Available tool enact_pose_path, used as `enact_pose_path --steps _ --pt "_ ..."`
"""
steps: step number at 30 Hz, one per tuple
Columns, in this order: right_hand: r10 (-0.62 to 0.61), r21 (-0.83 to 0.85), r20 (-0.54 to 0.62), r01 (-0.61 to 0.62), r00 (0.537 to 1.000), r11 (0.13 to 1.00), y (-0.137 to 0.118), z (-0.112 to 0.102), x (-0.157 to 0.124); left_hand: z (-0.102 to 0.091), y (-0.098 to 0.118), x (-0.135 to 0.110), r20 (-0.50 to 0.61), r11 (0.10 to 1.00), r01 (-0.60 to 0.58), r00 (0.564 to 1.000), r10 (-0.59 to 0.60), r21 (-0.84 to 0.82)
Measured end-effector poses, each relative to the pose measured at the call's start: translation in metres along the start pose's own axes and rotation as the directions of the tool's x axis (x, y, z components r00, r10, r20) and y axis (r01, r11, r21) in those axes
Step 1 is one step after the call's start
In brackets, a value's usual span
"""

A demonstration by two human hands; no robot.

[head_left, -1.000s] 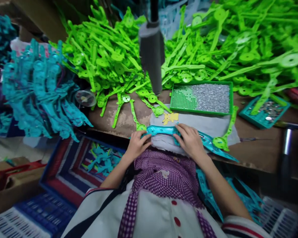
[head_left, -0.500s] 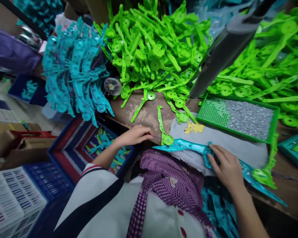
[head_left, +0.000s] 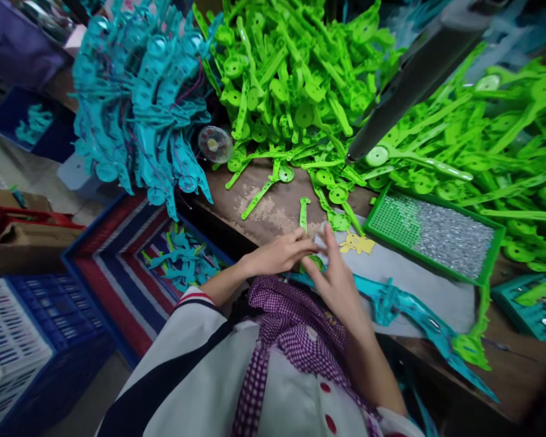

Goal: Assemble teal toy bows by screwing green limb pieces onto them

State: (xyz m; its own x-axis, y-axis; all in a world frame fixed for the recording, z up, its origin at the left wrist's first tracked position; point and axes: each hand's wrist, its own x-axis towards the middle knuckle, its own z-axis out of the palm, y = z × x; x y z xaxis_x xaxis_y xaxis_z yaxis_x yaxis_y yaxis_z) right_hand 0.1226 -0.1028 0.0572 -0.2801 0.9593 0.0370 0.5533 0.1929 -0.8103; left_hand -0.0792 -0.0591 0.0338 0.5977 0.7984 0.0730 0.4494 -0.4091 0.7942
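The left hand (head_left: 279, 252) is shown with its fingers bent and drawn together, the fingertips close to those of the right hand; whether anything thin is pinched there cannot be told. The right hand (head_left: 339, 288) is held partly open, thumb and forefinger spread, with no grasped object visible. Beneath the hands, one end of a teal plastic part (head_left: 418, 308) is partly covered; its remainder is laid to the right of the right hand, across a grey cloth (head_left: 391, 261) on the desk (head_left: 282, 215). The part is judged light, stiff and somewhat slippery, its slender ends liable to be snapped if bent; it is best gripped at the broad middle. Just beyond the left fingertips, a green arm (head_left: 304, 212) is seen. Farther out from the right hand, metal pieces (head_left: 455, 233) are held in a green tray (head_left: 423, 255); beyond both hands, green parts (head_left: 291, 91) are heaped.
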Motion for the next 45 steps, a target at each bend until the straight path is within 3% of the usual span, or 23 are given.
enact_pose_path --steps 2,4,8,10,12,14,15,17,19,21,24,27,30,32,34,37,41,45 --pt "0.112 0.113 0.087 -0.122 0.99 0.986 0.004 0.014 0.02 -0.003 0.002 0.001 -0.109 0.997 0.029 0.993 -0.036 -0.064" --pt "0.194 0.149 0.102 -0.208 0.976 0.967 0.019 0.012 0.028 -0.012 -0.001 -0.002 -0.162 0.989 0.075 0.982 -0.096 -0.13" --pt "0.287 0.008 0.109 -0.29 0.952 0.957 0.048 -0.018 0.028 -0.024 -0.016 -0.007 0.055 0.984 0.085 0.996 -0.077 -0.159" --pt "0.326 -0.133 0.132 -0.309 0.936 0.942 0.048 -0.032 0.034 -0.024 -0.027 -0.002 0.09 0.986 0.097 0.992 -0.085 -0.137" --pt "0.257 -0.186 0.11 -0.234 0.96 0.954 0.031 -0.039 0.044 -0.024 -0.038 0.008 0.003 0.986 0.163 0.987 -0.163 -0.045" --pt "0.048 -0.135 0.028 -0.044 0.998 0.99 -0.001 -0.036 0.056 -0.024 -0.044 0.018 -0.136 0.961 0.252 0.962 -0.236 0.113" --pt "-0.074 -0.107 -0.033 0.071 0.997 0.992 -0.018 -0.031 0.061 -0.025 -0.045 0.021 -0.181 0.945 0.273 0.954 -0.241 0.18" --pt "-0.239 -0.053 -0.075 0.235 0.968 0.971 -0.045 -0.016 0.068 -0.026 -0.04 0.024 -0.171 0.947 0.234 0.965 -0.199 0.22" --pt "-0.282 -0.033 -0.023 0.281 0.959 0.959 -0.051 0.004 0.071 -0.026 -0.031 0.02 -0.094 0.981 0.139 0.987 -0.127 0.134" --pt "-0.172 -0.076 0.057 0.176 0.983 0.981 -0.037 0.021 0.068 -0.023 -0.024 0.012 -0.074 0.995 0.099 0.992 -0.098 0.01" --pt "0.043 -0.152 0.149 -0.02 0.988 0.988 0.0 0.027 0.062 -0.013 -0.027 0.004 -0.091 0.962 0.166 0.978 -0.19 -0.218" --pt "0.037 -0.115 0.196 -0.014 0.98 0.993 0.029 0.012 0.065 0.0 -0.041 0.008 -0.112 0.841 0.262 0.929 -0.353 -0.473" --pt "0.069 -0.001 0.191 -0.07 0.979 0.998 0.047 -0.001 0.083 0.008 -0.054 0.017 -0.167 0.676 0.252 0.856 -0.49 -0.692" --pt "0.158 0.026 0.109 -0.162 0.981 0.987 0.055 -0.001 0.096 0.009 -0.058 0.021 -0.142 0.488 0.186 0.816 -0.56 -0.853" --pt "0.221 0.043 0.038 -0.222 0.975 0.974 0.062 0.003 0.106 0.008 -0.06 0.022 -0.046 0.232 0.118 0.798 -0.6 -0.966" --pt "0.228 0.023 0.069 -0.23 0.971 0.973 0.068 0.011 0.11 0.002 -0.061 0.02 0.098 -0.075 0.066 0.791 -0.605 -0.995" --pt "0.214 0.016 0.078 -0.216 0.974 0.976 0.071 0.016 0.107 -0.004 -0.066 0.019 0.169 -0.236 0.03 0.787 -0.594 -0.971" --pt "0.296 0.088 -0.013 -0.294 0.955 0.952 0.071 0.02 0.107 -0.005 -0.07 0.019 0.198 -0.291 0.024 0.788 -0.583 -0.956"
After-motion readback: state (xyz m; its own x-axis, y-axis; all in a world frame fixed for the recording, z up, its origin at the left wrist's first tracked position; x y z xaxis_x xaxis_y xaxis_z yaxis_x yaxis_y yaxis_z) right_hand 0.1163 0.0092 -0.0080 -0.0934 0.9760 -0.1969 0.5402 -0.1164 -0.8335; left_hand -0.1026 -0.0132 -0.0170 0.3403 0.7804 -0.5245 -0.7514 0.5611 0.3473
